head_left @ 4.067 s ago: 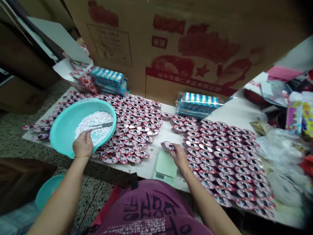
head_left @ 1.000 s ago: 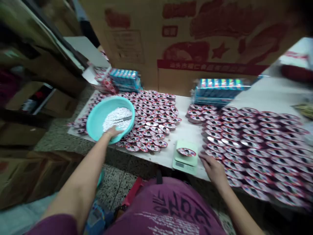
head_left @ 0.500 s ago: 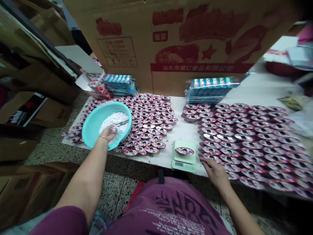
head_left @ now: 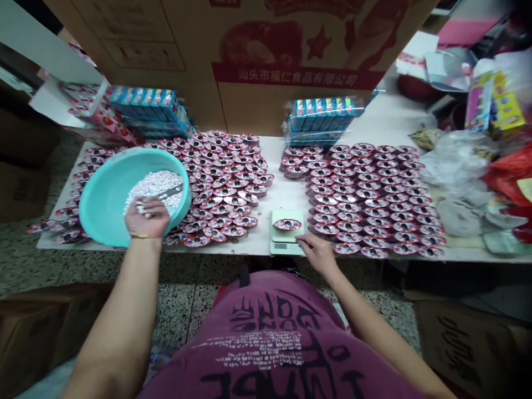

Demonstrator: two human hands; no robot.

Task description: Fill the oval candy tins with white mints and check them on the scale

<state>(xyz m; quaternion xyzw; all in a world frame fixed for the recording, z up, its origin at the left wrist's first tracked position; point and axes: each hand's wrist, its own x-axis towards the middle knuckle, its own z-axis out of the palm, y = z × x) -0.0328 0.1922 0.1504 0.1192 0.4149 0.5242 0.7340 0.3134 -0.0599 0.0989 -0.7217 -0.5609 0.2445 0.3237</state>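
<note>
My left hand [head_left: 147, 217] is inside a turquoise plastic bowl [head_left: 97, 194], palm up, with its fingers curled around several small white pellets [head_left: 142, 208]. A heap of the same pellets fills the bowl's right side, and a thin metal utensil [head_left: 170, 192] lies across it. Beside the right edge of a pale green kitchen scale [head_left: 274, 247] is my right hand [head_left: 319, 254]. Its fingertips are together; whether anything is between them cannot be seen. One small oval container [head_left: 288, 224] with a red patterned rim and a dark opening stands on the scale.
Many matching oval containers [head_left: 222, 192] stand left of the scale, and more rows [head_left: 376, 202] fill the right. Behind them are blue wrapped packs [head_left: 143, 105] and a large cardboard carton [head_left: 266, 105]. Plastic bags [head_left: 461, 160] lie at the right.
The view has turned, so the table's contents appear further left. My left hand now shows its palm with pellets in it. My right hand has come closer to the scale's edge.
</note>
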